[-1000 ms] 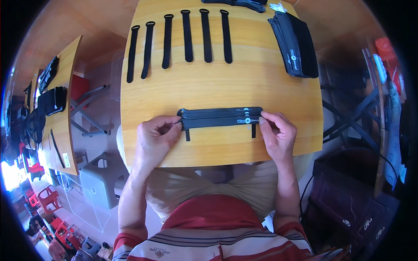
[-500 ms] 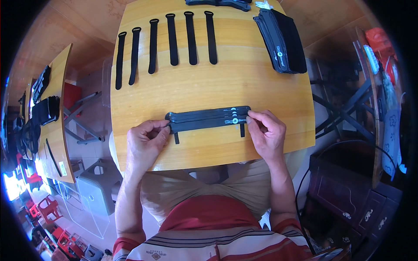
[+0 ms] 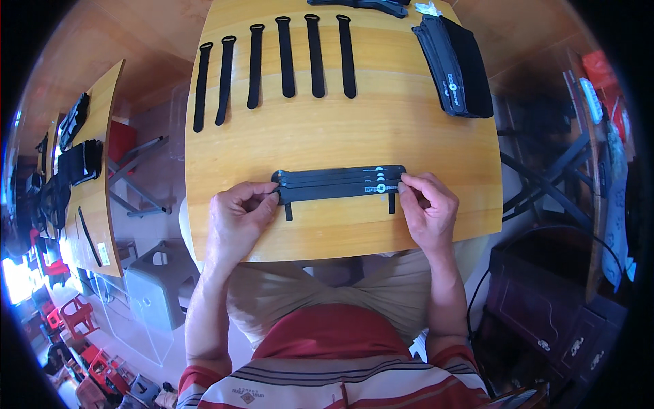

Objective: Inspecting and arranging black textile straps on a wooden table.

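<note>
A layered stack of black straps (image 3: 327, 184) lies lengthwise near the table's front edge, white print toward its right end. My left hand (image 3: 246, 213) pinches the left end between thumb and fingers. At the right end, the thumb and fingertips of my right hand (image 3: 429, 204) close on the stack's edge. Two short black tabs (image 3: 288, 211) stick out from under the stack toward me. Farther off, several black straps with looped ends (image 3: 286, 58) lie side by side in a row on the wooden table (image 3: 327, 133).
A thick pile of black straps (image 3: 455, 68) sits at the table's far right, with a white crumpled scrap (image 3: 428, 9) behind it. Another dark item (image 3: 357, 5) rests at the far edge. Left stands a second table (image 3: 109, 143) with black goods; a grey stool (image 3: 158, 283) is below.
The whole view has shifted slightly, so the table and straps appear a little farther right. Both hands keep their pinch on the stack's ends.
</note>
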`<action>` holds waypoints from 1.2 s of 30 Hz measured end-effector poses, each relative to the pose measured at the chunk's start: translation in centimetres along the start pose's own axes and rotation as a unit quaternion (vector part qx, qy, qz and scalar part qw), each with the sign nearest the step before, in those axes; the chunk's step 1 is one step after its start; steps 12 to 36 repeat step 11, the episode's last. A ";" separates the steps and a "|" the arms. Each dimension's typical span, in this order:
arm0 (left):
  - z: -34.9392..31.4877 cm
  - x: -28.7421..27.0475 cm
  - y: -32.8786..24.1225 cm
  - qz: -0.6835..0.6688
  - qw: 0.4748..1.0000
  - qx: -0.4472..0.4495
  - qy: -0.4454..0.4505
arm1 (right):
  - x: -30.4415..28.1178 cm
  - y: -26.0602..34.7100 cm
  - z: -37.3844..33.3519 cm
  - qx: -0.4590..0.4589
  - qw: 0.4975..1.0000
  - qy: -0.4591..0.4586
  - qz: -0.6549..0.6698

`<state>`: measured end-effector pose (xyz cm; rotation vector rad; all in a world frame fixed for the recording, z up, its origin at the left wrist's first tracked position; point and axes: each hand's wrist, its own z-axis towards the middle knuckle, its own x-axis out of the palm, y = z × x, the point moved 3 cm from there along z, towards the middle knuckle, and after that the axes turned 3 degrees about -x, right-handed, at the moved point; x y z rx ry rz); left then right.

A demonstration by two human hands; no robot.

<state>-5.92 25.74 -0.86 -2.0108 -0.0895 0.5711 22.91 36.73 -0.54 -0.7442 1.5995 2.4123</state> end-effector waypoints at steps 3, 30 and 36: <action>0.0 0.0 0.1 0.002 1.000 0.000 -0.001 | 0.0 -0.2 -0.1 -0.025 1.000 -0.003 -0.007; -0.1 -0.3 0.1 -0.002 1.000 -0.007 0.012 | 0.1 -0.1 -0.1 -0.011 1.000 0.005 0.002; -0.1 -0.3 0.1 -0.002 1.000 -0.007 0.012 | 0.1 -0.1 -0.1 -0.011 1.000 0.005 0.002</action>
